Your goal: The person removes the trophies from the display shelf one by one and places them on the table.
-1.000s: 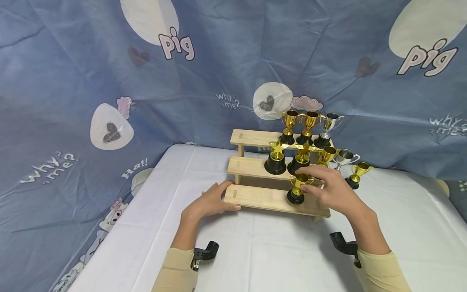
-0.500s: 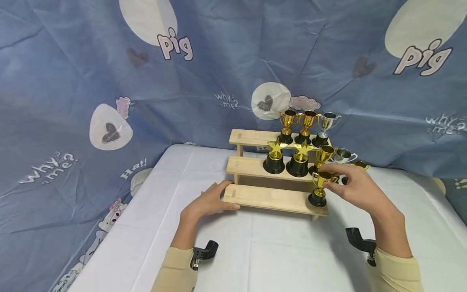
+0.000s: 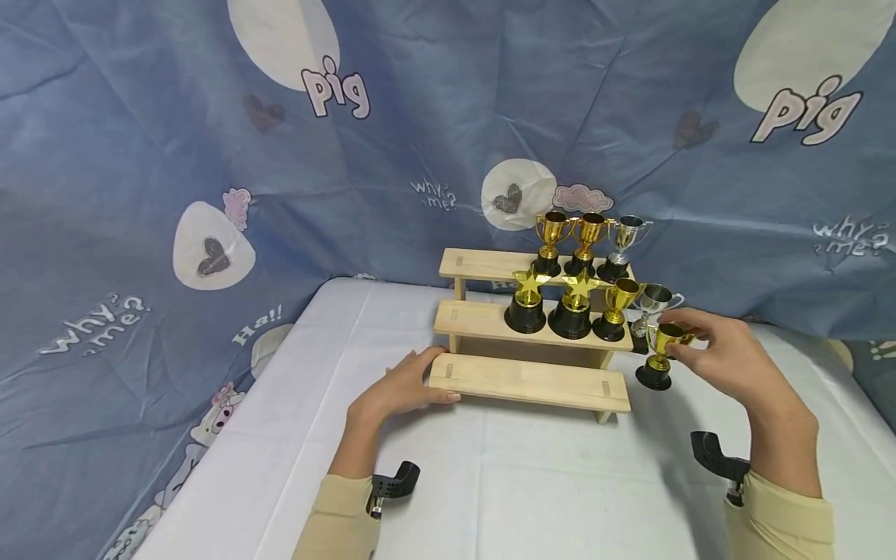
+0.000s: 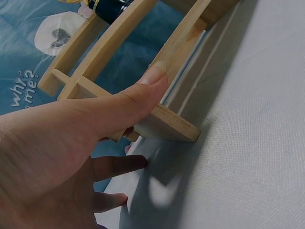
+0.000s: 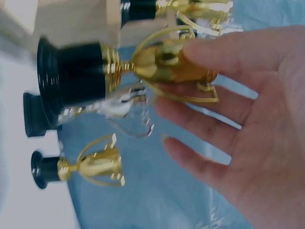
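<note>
My right hand (image 3: pixel 731 359) pinches a small gold trophy cup (image 3: pixel 656 364) with a black base, just off the right end of a three-tier wooden display stand (image 3: pixel 525 377). In the right wrist view the thumb lies on the cup (image 5: pixel 164 62), with fingers behind it. My left hand (image 3: pixel 400 385) grips the stand's left end at the lowest step, thumb on the front edge (image 4: pixel 178 121). A silver trophy cup (image 3: pixel 652 302) stands behind the held one. Another gold trophy cup (image 5: pixel 100 164) shows in the right wrist view; my right hand hides it from the head view.
Two gold cups (image 3: pixel 553 228) and a silver cup (image 3: pixel 626 232) stand on the top step. Two star trophies (image 3: pixel 526 307) and a gold cup (image 3: pixel 616 303) fill the right part of the middle step. A blue printed cloth (image 3: pixel 392 155) hangs behind the white table (image 3: pixel 532 482).
My right hand has carried the gold trophy cup rightward, from over the lowest step to past the stand's right end. My left hand has stayed on the stand.
</note>
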A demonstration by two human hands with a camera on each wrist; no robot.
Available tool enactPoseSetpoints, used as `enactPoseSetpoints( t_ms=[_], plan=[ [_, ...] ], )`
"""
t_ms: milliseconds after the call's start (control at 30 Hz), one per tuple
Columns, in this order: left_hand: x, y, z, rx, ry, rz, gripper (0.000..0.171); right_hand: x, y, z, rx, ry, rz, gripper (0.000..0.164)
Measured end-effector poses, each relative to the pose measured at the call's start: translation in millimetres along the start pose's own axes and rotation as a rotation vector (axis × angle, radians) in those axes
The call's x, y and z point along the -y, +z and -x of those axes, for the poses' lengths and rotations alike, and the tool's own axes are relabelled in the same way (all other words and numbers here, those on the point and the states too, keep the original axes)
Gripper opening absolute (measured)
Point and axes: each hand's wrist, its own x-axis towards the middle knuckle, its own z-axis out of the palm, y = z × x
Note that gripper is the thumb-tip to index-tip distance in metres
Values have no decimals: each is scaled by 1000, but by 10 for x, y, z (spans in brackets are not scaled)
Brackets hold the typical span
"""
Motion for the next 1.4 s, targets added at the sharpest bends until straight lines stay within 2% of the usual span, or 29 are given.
enactPoseSetpoints(
  t_ms=[333,700,1167,1400],
  plan=[
    [0,1,-19,-2,-4,2,84,-415,-61,-11,-61,187,146,43],
    [-37,4,-12,2,-2,-6,84,-698,-45,-5,-193,232,192,39],
    [-24,-17,-5,-7,1,-12,83,-912,87,-52,-274,219,167,37],
    [-15,-8,3,-8,-1,-6,83,-930,157,-78,-288,226,167,37]
  ],
)
